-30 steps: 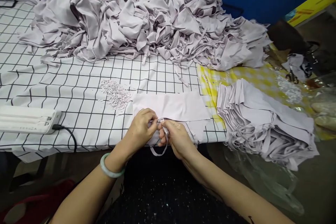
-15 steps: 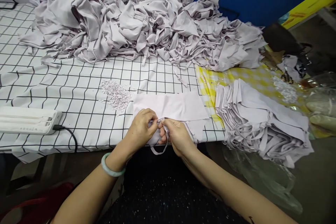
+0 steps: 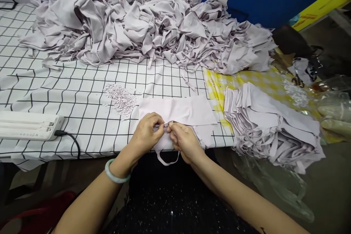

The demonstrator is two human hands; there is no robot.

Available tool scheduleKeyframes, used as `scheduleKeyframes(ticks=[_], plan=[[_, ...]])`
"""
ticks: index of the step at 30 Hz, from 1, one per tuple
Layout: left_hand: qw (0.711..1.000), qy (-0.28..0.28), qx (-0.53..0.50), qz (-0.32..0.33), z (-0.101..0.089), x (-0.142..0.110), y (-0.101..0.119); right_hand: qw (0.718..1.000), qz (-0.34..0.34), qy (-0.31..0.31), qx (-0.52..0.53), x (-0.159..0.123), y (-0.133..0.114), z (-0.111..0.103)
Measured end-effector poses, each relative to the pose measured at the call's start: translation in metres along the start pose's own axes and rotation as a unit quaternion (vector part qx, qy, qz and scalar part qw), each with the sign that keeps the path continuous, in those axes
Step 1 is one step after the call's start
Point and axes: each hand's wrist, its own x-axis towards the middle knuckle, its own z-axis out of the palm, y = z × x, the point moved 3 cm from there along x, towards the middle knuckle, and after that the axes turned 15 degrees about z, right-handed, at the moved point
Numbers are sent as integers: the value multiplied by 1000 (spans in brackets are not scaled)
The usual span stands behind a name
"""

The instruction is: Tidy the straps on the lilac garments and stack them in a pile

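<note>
My left hand (image 3: 146, 134) and my right hand (image 3: 185, 140) meet at the table's near edge, both pinched on a thin pale lilac strap (image 3: 166, 161) whose loop hangs below the edge. A small metal piece on the strap shows between my fingertips. The strap belongs to a flat lilac garment (image 3: 178, 111) lying on the checked tablecloth (image 3: 68, 95) just beyond my hands. A green bangle (image 3: 115, 177) is on my left wrist.
A big heap of lilac garments (image 3: 142, 22) fills the far side of the table. A folded stack of them (image 3: 271, 128) lies at the right on yellow cloth. Small lilac scraps (image 3: 120, 98) lie left of the garment. A white device (image 3: 27, 126) with a cable sits at the left edge.
My hands stay together on the strap; the hanging loop has dropped slightly lower and wider. The view has shifted a little.
</note>
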Motion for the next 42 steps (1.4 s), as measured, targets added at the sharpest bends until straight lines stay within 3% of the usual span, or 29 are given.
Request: scheduleKeyframes(ticks=[7, 15, 42], plan=[[1000, 6, 6, -15, 2, -1, -1, 998, -24, -14, -53, -2, 2, -3], [1000, -5, 8, -15, 2, 0, 1, 998, -48, 1, -32, 1, 1, 3], [999, -13, -8, -35, 1, 1, 2, 997, -51, -16, -47, 4, 3, 3]])
